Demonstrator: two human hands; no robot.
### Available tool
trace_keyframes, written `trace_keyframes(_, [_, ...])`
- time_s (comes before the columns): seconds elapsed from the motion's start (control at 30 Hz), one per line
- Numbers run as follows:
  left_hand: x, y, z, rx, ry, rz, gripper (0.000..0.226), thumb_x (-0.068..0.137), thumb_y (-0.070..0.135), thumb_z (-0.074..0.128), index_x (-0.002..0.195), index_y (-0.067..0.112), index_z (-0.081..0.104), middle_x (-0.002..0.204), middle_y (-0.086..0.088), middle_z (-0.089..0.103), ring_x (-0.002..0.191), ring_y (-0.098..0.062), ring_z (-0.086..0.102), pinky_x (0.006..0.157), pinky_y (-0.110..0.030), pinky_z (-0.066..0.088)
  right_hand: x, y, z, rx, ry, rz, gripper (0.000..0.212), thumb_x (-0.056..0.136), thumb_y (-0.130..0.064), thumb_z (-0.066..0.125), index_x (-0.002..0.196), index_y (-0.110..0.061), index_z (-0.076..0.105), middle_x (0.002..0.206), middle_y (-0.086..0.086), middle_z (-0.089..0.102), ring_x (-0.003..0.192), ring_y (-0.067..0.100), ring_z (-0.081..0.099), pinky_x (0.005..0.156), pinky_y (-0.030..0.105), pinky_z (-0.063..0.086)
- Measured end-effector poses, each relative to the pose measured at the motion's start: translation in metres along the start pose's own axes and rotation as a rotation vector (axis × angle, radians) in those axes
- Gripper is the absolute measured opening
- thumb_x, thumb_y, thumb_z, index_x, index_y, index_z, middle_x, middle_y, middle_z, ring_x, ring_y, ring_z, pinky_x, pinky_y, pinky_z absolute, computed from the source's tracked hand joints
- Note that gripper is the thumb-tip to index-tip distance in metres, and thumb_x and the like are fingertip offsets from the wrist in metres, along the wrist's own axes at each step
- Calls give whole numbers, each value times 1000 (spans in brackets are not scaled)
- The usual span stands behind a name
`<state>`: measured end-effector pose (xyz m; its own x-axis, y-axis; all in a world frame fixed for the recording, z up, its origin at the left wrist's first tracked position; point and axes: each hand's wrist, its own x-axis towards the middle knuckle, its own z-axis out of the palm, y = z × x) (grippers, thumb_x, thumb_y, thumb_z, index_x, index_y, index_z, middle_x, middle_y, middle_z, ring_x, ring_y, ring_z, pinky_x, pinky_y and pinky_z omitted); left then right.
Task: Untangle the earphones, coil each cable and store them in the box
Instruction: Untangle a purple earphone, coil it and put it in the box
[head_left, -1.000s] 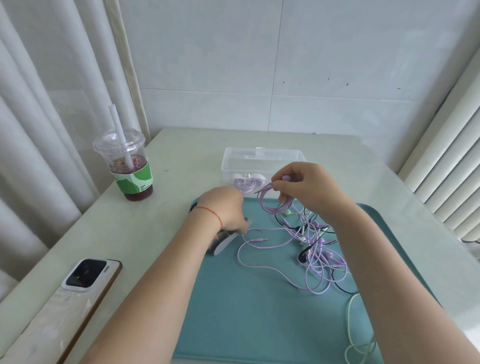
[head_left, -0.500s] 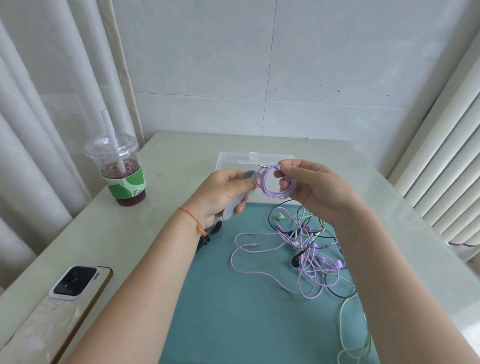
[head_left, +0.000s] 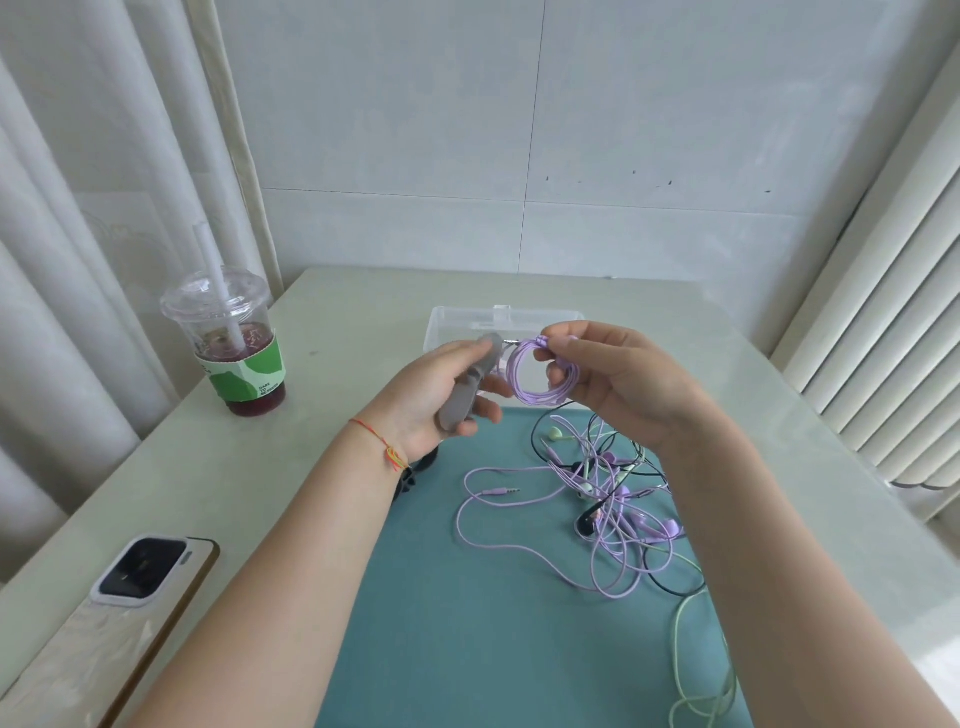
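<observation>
Head view, only one there is: a coiled purple cable (head_left: 543, 375) is being pinched in the right hand (head_left: 618, 382), raised above the near edge of the clear box (head_left: 457, 325). A grey strap-like tie (head_left: 470, 384) is being gripped in the left hand (head_left: 441, 400); a second ago that hand was down on the teal mat (head_left: 467, 623) grabbing it, now it's being brought up against the coil. So binding is probably next, then boxing. The tangle (head_left: 613, 519) of purple, black and green cables is being left on the mat, close under the right forearm. The cup (head_left: 231, 343) and phone (head_left: 148, 571) are sitting well off left, so room is being kept.
</observation>
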<state>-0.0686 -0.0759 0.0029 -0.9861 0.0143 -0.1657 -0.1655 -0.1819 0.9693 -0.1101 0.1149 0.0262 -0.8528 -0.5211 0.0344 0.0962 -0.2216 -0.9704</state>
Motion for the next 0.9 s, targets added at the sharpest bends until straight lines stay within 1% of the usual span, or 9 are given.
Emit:
trace_keyframes(0.27, [3,-3,9,424,-23,92,78,94,71,16,103,11,65,57,2,48,56,-15,42,52,-26,37,-1,3,13,-308,38,-110,5,89,1,62,88,-2,65,69,9,63,61,18,59,65,24,50])
trace_keyframes(0.33, [1,0,14,519,12,92,75,95,70,16,76,10,57,53,4,45,54,-16,39,53,-27,35,-1,3,14,-421,97,-164,3,89,1,63,90,-1,66,66,10,64,60,19,60,65,23,50])
trace_keyframes(0.4, [2,-1,15,565,37,97,70,94,70,21,68,13,52,54,3,45,54,-18,37,53,-27,33,-1,3,15,-486,125,-205,5,88,1,64,92,1,67,66,11,64,61,19,61,66,24,52])
trace_keyframes(0.5, [8,-4,11,535,13,103,77,76,77,34,99,12,69,85,-9,68,74,-26,56,73,-35,47,-1,2,18,-601,158,-263,6,86,1,65,90,-3,68,70,10,63,62,17,63,68,26,54])
trace_keyframes(0.57, [8,-5,11,448,-13,136,66,75,71,42,110,23,71,113,-12,70,92,-23,61,93,-40,47,-1,3,19,-671,164,-286,7,86,0,66,89,-6,68,73,11,63,61,15,64,67,25,54])
trace_keyframes(0.6, [8,-6,11,416,-14,149,60,78,66,45,111,23,71,114,-11,70,90,-19,59,93,-38,46,-1,3,19,-699,166,-292,8,85,-1,66,88,-8,68,74,12,63,60,15,64,67,24,53])
trace_keyframes(0.73, [9,-7,10,405,22,180,48,79,54,52,100,16,73,105,-13,72,86,-15,58,88,-37,46,0,3,16,-794,196,-304,13,85,-7,68,84,-20,69,82,14,67,69,27,67,70,29,53])
trace_keyframes(0.83, [7,-6,11,397,44,193,28,87,42,56,82,20,72,80,2,66,76,-12,54,76,-31,41,0,2,14,-812,189,-271,8,85,-8,68,87,-15,69,80,9,64,67,26,69,65,23,52])
trace_keyframes(0.9, [8,-7,12,414,66,202,31,87,43,56,78,18,71,76,6,61,74,-13,51,73,-31,38,0,2,12,-794,186,-230,5,85,-9,69,87,-13,69,77,6,64,64,24,68,70,29,55])
